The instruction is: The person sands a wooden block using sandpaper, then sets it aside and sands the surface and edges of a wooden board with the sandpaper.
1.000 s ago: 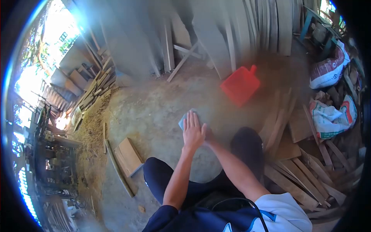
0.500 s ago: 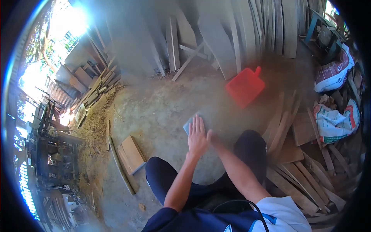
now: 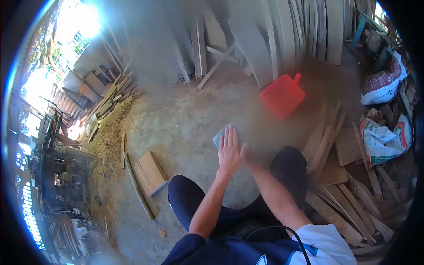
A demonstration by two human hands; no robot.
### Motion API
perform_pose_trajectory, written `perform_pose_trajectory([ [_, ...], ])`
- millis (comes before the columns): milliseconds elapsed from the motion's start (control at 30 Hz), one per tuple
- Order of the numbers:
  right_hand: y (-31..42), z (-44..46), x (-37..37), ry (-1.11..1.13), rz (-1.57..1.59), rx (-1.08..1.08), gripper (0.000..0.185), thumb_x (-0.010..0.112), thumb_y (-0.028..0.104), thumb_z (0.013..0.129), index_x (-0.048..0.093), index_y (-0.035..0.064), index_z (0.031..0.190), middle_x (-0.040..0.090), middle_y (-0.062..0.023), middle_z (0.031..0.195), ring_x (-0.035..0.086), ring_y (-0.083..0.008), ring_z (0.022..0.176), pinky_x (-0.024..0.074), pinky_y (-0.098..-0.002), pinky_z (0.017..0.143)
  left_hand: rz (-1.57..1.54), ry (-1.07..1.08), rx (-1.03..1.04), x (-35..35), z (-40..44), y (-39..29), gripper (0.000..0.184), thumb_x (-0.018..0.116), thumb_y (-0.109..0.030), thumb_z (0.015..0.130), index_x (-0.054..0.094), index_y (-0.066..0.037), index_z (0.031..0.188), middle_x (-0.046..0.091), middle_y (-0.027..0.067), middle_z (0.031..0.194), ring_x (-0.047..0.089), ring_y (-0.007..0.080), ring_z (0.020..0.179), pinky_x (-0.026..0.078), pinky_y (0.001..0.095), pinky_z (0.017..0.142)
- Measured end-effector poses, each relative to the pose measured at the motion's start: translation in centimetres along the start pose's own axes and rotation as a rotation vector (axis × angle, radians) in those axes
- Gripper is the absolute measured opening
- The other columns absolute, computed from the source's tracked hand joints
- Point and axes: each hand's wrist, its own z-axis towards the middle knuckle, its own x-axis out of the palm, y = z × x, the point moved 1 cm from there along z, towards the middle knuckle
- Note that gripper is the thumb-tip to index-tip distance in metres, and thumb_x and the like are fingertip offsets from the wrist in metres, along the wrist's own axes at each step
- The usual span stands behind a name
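My left hand (image 3: pixel 229 155) is stretched out in front of me, its fingers straight, back of the hand facing up. Under or just behind its fingers shows a small flat pale-blue thing (image 3: pixel 217 138); most of it is covered, and I cannot tell its kind. My right hand (image 3: pixel 251 160) is close against the left near the thumb, dim and blurred, with its fingers hidden. Beyond both hands, a red dustpan (image 3: pixel 282 98) rests on the concrete floor (image 3: pixel 190 119).
A thick wooden block (image 3: pixel 150 173) and a long stick (image 3: pixel 139 187) lie left of my knee. Scrap boards (image 3: pixel 342 207) pile up at right, below white sacks (image 3: pixel 384 139). Tall planks (image 3: pixel 249 48) lean at the back; machinery (image 3: pixel 66 176) stands at left.
My left hand and the pale-blue thing have shifted slightly right and away from me. The right hand stays beside it. The whole view has moved a little.
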Motion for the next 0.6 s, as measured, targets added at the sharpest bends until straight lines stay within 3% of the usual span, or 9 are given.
perform_pose_trajectory([
  [67, -0.9, 0.6, 0.0, 0.017, 0.285, 0.038, 0.063, 0.066, 0.03, 0.09, 0.044, 0.0031, 0.143, 0.05, -0.0207, 0.144, 0.048, -0.0323, 0.133, 0.0363, -0.0434, 0.111, 0.033, 0.019, 0.017, 0.0, -2.2, -0.9, 0.077, 0.042, -0.047, 0.099, 0.027, 0.008, 0.15, 0.023, 0.0239, 0.16, 0.018, 0.0377, 0.15, 0.013, 0.0478, 0.121],
  [133, -0.9, 0.8, 0.3, 0.029, 0.359, 0.04, 0.063, 0.065, 0.03, 0.091, 0.044, 0.0032, 0.143, 0.049, -0.0201, 0.145, 0.047, -0.0315, 0.134, 0.036, -0.0433, 0.112, 0.054, 0.005, 0.005, -0.1, -2.0, -0.8, 0.078, 0.042, -0.048, 0.099, 0.027, 0.008, 0.151, 0.022, 0.0233, 0.16, 0.018, 0.0369, 0.15, 0.013, 0.0477, 0.122],
  [300, 2.2, 0.1, 0.7, -0.004, -0.226, -0.032, 0.062, 0.063, 0.028, 0.092, 0.042, 0.0034, 0.145, 0.046, -0.0185, 0.148, 0.046, -0.0293, 0.135, 0.0353, -0.043, 0.113, 0.02, -0.017, -0.036, 0.5, 1.6, 1.1, 0.078, 0.043, -0.048, 0.099, 0.028, 0.008, 0.15, 0.022, 0.0219, 0.161, 0.017, 0.0351, 0.15, 0.012, 0.0472, 0.122],
  [467, 1.1, 0.0, 0.7, -0.019, -0.253, -0.129, 0.056, 0.06, 0.026, 0.095, 0.044, 0.0039, 0.144, 0.047, -0.0172, 0.148, 0.047, -0.0271, 0.134, 0.0367, -0.0428, 0.113, -0.008, -0.062, -0.054, 0.4, 0.7, 1.3, 0.078, 0.043, -0.048, 0.098, 0.028, 0.008, 0.15, 0.023, 0.022, 0.16, 0.018, 0.0352, 0.15, 0.012, 0.0475, 0.122],
  [567, -3.3, 2.7, 1.4, 0.221, 1.423, 0.37, 0.044, 0.052, 0.023, 0.098, 0.052, 0.0043, 0.138, 0.055, -0.0149, 0.14, 0.055, -0.0253, 0.128, 0.0411, -0.0427, 0.109, 0.013, -0.02, -0.061, -0.6, -2.2, 0.2, 0.078, 0.044, -0.048, 0.098, 0.028, 0.007, 0.15, 0.023, 0.0225, 0.16, 0.019, 0.0355, 0.15, 0.013, 0.0481, 0.121],
  [600, -3.7, 2.9, 0.8, 0.144, 0.606, -0.07, 0.037, 0.045, 0.021, 0.101, 0.058, 0.0049, 0.132, 0.062, -0.0126, 0.131, 0.06, -0.0231, 0.119, 0.0448, -0.0417, 0.106, 0.006, -0.009, -0.056, -0.6, -2.6, 0.2, 0.078, 0.045, -0.048, 0.098, 0.028, 0.007, 0.151, 0.023, 0.0228, 0.16, 0.019, 0.0356, 0.15, 0.013, 0.0484, 0.121],
])
